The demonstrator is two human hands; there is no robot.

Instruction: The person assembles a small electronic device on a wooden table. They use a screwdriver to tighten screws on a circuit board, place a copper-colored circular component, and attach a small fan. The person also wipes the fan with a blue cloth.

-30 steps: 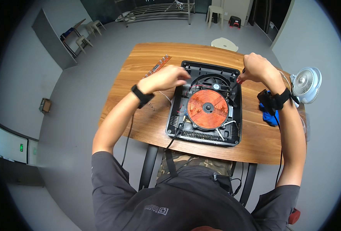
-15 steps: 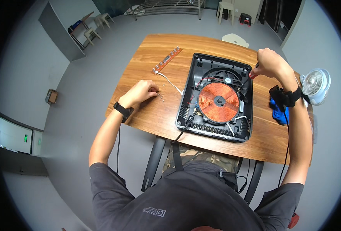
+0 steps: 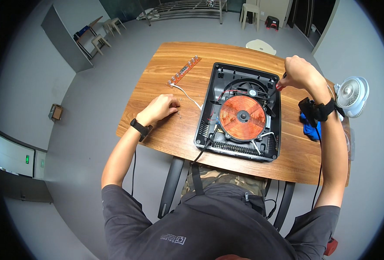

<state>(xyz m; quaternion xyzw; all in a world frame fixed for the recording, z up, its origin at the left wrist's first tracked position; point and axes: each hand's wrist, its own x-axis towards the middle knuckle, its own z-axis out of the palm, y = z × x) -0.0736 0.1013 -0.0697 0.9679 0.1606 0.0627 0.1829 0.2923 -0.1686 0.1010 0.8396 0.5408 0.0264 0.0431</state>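
An opened induction cooker (image 3: 203, 125) lies on the wooden table in front of me, its black housing showing a round copper coil (image 3: 243, 118) and a black fan (image 3: 252, 92). At its far right corner my right hand (image 3: 302, 73) is closed around what looks like a screwdriver (image 3: 279, 87) with a red handle. The tool slants down into the housing; its tip is hard to make out. Left of the cooker, my left hand (image 3: 160, 108) rests on the table with curled fingers beside several small screws (image 3: 180, 115). Whatever its fingertips may pinch is hidden.
An orange circuit strip (image 3: 183, 71) lies at the far left, joined to the cooker by a white cable (image 3: 187, 94). A blue cloth (image 3: 310, 129) and a white fan (image 3: 351, 96) are on the right. A pale stool (image 3: 260, 46) stands beyond the table.
The whole view has shifted slightly. My left hand has edged right among the screws. My right hand keeps its hold at the cooker's far right corner.
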